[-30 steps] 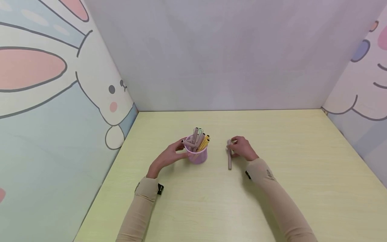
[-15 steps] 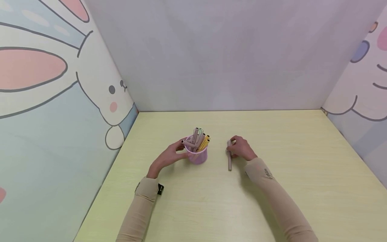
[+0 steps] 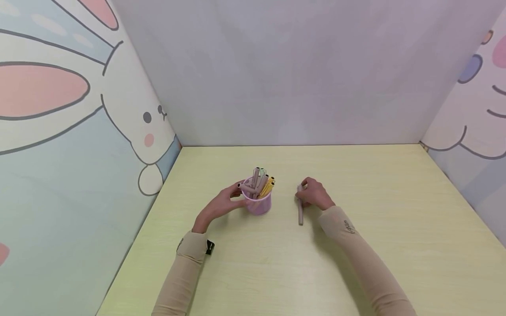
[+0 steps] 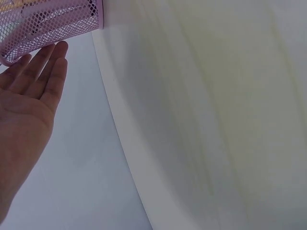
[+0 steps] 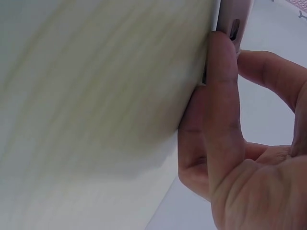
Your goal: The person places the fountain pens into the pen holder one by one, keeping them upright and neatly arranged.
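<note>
A purple mesh pen cup point(image 3: 258, 207) stands upright on the table with several pens in it, greyish-mauve, yellow and pale green. My left hand point(image 3: 222, 204) rests against the cup's left side, thumb toward the front. In the left wrist view, its fingers point(image 4: 56, 79) look nearly straight where they meet the mesh. To the right of the cup, my right hand point(image 3: 314, 194) pinches a greyish-mauve pen point(image 3: 301, 216) between thumb and fingers, close to the tabletop. The right wrist view shows part of that pen point(image 5: 236, 17) beyond the fingertips; the hand hides its middle.
The pale wooden table point(image 3: 356, 175) meets a plain light wall point(image 3: 292, 87) at the back. A rabbit-patterned panel point(image 3: 118, 145) borders the left, and another cartoon panel point(image 3: 482, 131) the right. A small black object point(image 3: 210, 247) sits by the left cuff.
My right hand and the pen shift very slightly toward the front, and the fingers close in a little more around the pen. The left hand and the cup stay in place.
</note>
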Available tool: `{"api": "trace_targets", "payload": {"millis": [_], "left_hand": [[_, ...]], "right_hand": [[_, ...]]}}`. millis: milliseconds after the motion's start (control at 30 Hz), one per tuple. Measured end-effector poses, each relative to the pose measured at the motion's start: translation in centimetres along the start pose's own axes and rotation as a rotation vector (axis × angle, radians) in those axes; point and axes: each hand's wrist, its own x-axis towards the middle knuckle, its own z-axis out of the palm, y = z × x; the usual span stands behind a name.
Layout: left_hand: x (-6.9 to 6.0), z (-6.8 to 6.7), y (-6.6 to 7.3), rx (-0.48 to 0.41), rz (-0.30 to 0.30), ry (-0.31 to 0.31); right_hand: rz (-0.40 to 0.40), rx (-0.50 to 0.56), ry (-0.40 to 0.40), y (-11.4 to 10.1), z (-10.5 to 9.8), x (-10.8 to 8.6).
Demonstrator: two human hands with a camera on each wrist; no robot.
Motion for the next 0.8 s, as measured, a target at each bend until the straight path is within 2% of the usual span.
{"api": "trace_targets", "payload": {"millis": [267, 800], "left_hand": [[0.0, 0.0, 0.0, -0.004, 0.003, -0.007], [-0.1, -0.1, 0.0, -0.005, -0.008, -0.004]], "right_hand": [[-0.026, 0.006, 0.007, 0.4, -0.3, 0.0], [-0.063, 0.196, 0.001, 1.3, -0.7, 0.0]]}}
